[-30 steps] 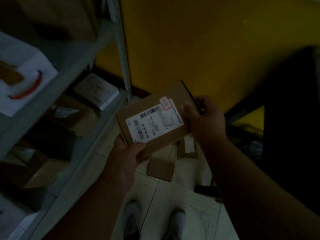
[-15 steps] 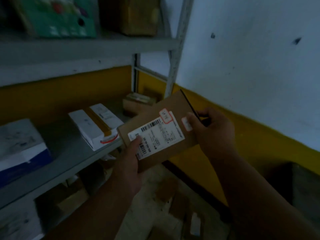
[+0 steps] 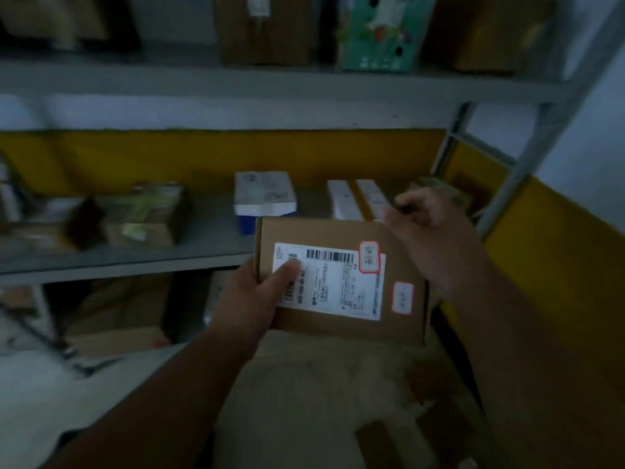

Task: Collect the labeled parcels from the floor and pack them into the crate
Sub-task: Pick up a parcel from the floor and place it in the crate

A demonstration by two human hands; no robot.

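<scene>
A flat brown cardboard parcel [image 3: 341, 333] with a white barcode label [image 3: 338, 286] and two small red-edged stickers is held up in front of a shelf. My left hand [image 3: 257, 292] grips its left edge, thumb pressed on the label. My right hand [image 3: 433, 238] is blurred at the parcel's far right corner, thumb and forefinger pinched on a thin dark pen [image 3: 404, 208]. On the pale floor below lie small brown cardboard pieces [image 3: 382, 434]. No crate is in view.
A grey metal shelf [image 3: 203, 252] carries a blue-and-white box [image 3: 263, 194], a white box with brown tape [image 3: 355, 198] and a green-taped parcel [image 3: 145, 214]. More cartons stand above and below. A shelf post [image 3: 527, 164] and a yellow-banded wall [image 3: 558, 265] close the right side.
My view has swung up from the floor and left to face the shelf. The parcel has turned level. My right hand has slid off the parcel's right edge toward its far corner.
</scene>
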